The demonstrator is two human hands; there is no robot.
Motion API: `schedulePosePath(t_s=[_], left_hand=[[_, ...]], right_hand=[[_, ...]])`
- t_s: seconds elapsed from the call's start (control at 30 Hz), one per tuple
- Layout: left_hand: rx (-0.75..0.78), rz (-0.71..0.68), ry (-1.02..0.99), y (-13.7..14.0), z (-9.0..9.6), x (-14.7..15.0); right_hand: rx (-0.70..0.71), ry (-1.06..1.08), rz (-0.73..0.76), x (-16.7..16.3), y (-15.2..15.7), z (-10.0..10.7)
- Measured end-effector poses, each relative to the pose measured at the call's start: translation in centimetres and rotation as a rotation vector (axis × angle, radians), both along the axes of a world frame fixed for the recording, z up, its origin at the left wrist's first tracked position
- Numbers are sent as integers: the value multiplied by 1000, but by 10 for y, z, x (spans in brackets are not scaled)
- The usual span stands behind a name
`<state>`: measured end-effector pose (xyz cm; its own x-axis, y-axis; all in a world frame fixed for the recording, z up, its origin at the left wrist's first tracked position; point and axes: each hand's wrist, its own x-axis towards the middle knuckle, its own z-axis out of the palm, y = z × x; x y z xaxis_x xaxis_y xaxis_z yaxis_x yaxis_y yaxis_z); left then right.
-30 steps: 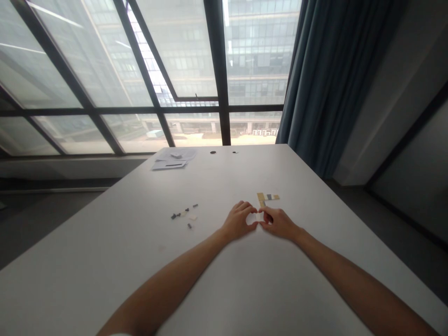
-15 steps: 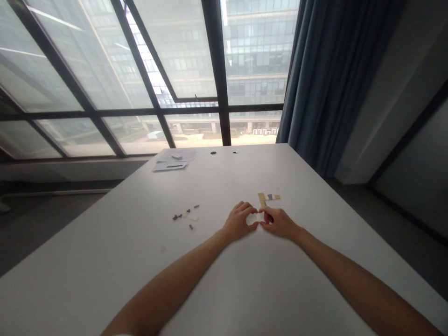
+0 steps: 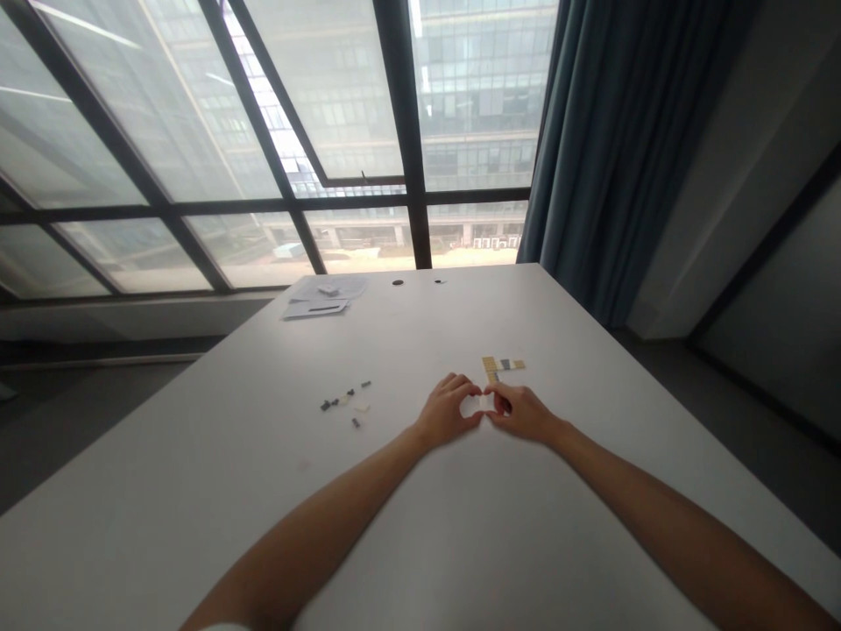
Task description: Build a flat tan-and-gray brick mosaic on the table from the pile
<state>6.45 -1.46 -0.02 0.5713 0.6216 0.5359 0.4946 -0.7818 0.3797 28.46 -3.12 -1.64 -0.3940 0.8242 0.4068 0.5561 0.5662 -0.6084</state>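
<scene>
Fingertips of my left hand [image 3: 450, 409] and my right hand [image 3: 524, 412] meet from both sides around a small white piece [image 3: 485, 402], pale against the tabletop. Thumbs sit at its near edge and index fingers at its far edge, so both hands are closed on it. Its exact kind is too small to make out. Just beyond my right hand lies a flat tan and grey assembly [image 3: 490, 364] of what look like toy building plates, set in a corner shape. My right fingers hide part of its near end.
To the left, several small dark grey and cream pieces [image 3: 356, 423] lie scattered on the white table [image 3: 263, 491]. Papers [image 3: 314, 308] rest at the far left corner. A round dark hole [image 3: 398, 283] and a small dark item [image 3: 439, 282] are near the far edge.
The whole view has shifted slightly. Both hands stay together at the white piece, with hardly any change in their fingers.
</scene>
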Motion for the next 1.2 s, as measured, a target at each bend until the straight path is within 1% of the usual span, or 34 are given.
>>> schedulePosePath(t_s=[0.3,0.87,1.2], left_hand=[[-13,-4,6,-1,1,-2],[-26,-12,12,-1,3,0],[-56,-9,18,1,2,0]], right_hand=[[8,2,10,0,1,-4],[-14,-7,-8,-1,-3,5],[-50,-17,-13,0,-1,3]])
